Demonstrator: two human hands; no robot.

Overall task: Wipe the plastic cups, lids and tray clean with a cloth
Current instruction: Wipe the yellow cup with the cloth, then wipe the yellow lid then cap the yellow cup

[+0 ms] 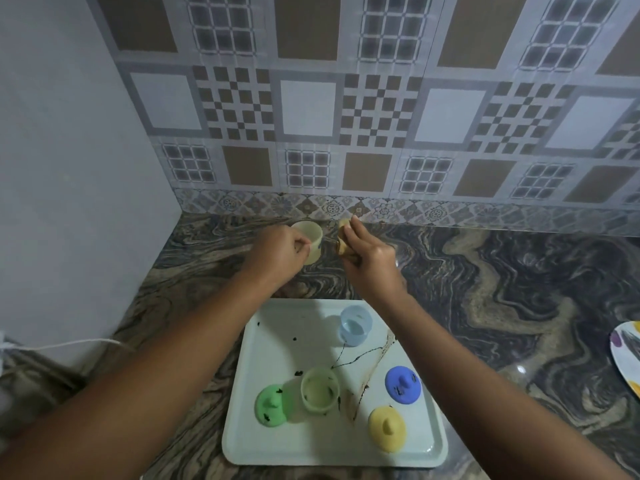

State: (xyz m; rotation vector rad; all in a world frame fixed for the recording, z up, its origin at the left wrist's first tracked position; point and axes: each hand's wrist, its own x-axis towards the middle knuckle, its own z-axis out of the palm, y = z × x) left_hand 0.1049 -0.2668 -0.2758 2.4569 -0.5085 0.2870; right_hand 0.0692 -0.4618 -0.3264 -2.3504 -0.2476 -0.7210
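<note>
Pale yellow cup [310,237] stands upright, mouth up, on the tabletop [502,289] near the back wall, beyond the tray [287,341]. Left hand [282,252] fingers are curled round it. Right hand [374,261] fingers grip the cloth [344,237] just beside it, its length running toward the wall. On the stained tray: blue cup [356,325] upright, contents unclear; green cup [319,389] upright, dark specks inside; green lid [272,405], blue lid [402,384], yellow lid [387,427], knobs up. Open tabletop lies rightward, as far as a plate [627,355].

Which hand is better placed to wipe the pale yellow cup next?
Right, probably. The right hand holds the cloth just beside the pale yellow cup, while the left hand grips that cup and looks busy steadying it.
</note>
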